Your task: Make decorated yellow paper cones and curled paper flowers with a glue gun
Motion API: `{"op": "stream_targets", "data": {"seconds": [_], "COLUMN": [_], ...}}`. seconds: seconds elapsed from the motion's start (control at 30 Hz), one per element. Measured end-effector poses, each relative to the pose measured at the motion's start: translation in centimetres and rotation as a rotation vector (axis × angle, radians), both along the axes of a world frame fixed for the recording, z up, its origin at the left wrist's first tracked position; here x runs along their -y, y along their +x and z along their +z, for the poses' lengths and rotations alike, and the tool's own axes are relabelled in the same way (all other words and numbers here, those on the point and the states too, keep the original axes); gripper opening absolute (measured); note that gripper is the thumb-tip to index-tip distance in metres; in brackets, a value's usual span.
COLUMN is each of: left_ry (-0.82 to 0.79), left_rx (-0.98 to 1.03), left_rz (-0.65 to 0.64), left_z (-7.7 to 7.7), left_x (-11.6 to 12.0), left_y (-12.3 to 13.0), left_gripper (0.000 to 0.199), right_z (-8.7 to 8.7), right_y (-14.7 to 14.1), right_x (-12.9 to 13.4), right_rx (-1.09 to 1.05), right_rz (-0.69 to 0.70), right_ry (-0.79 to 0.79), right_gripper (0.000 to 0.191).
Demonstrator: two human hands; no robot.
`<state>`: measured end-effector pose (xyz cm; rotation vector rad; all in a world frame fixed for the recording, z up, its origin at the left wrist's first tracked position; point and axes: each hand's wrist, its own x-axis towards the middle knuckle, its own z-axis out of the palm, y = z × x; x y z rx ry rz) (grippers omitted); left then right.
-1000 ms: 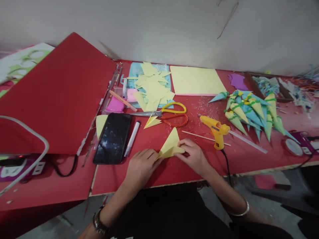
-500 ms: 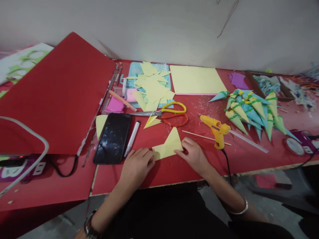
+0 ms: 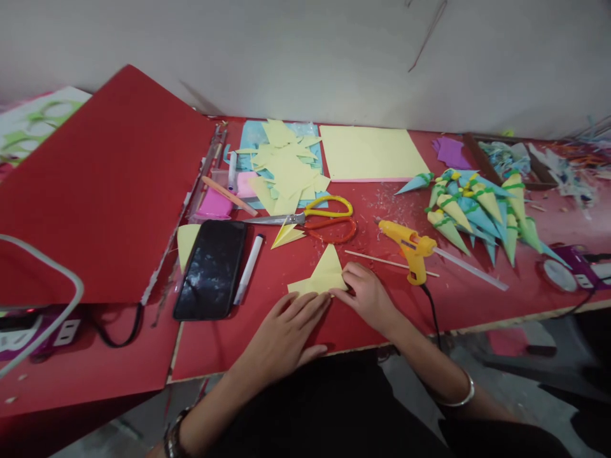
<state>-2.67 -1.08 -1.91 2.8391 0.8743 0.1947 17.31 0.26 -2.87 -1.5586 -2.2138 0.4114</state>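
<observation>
A folded piece of yellow paper [image 3: 319, 280] lies flat on the red tabletop, one point facing away from me. My left hand [image 3: 289, 334] rests palm down with fingers stretched along the paper's near edge, its thumb apart. At the right end, my right hand [image 3: 367, 296] pinches the paper's corner between thumb and curled fingers. Just beyond lie scissors [image 3: 329, 205] with one yellow and one red handle, touching a small folded yellow paper piece [image 3: 287, 235]. A capped marker [image 3: 249, 270] and a black phone [image 3: 210, 270] are left of my left hand.
A yellow glue gun [image 3: 414, 249] and a thin stick [image 3: 391, 262] lie to the right. Behind them is a heap of blue and yellow paper cones [image 3: 470, 207]. Yellow offcuts [image 3: 286, 168] and a yellow sheet [image 3: 372, 152] are at the back. A large red board [image 3: 105, 203] leans left.
My left hand has gone from curled at the paper's left end to spread flat along its near edge, further right. My right hand stays at the right corner. The view has shifted slightly.
</observation>
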Motion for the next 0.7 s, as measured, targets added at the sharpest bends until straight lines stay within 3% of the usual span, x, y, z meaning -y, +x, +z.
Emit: {"op": "stream_targets", "data": {"seconds": [0.33,0.43,0.5,0.57,0.7], "left_ry": [0.057,0.086,0.092,0.097,0.09], "left_rx": [-0.026,-0.03,-0.033,-0.026,-0.032], "left_rz": [0.083,0.106,0.125,0.146,0.14], "left_z": [0.0,0.2,0.4,0.6,0.9], "left_x": [1.3,1.4,1.4,1.4,1.3], "left_y": [-4.3,-5.2,-5.3,-5.1,-4.8], "left_gripper": [0.059,0.057,0.053,0.05,0.051], "right_z": [0.2,0.2,0.3,0.5,0.9], "right_y": [-0.3,-0.8,-1.3,-1.9,-2.5], "right_x": [0.5,1.4,2.3,3.1,4.0], "right_rx": [0.075,0.05,0.079,0.155,0.239], "right_rz": [-0.045,-0.102,-0.113,-0.023,0.171], "right_ry": [0.022,0.158,0.29,0.353,0.262], "right_gripper": [0.024,0.015,0.029,0.037,0.037]}}
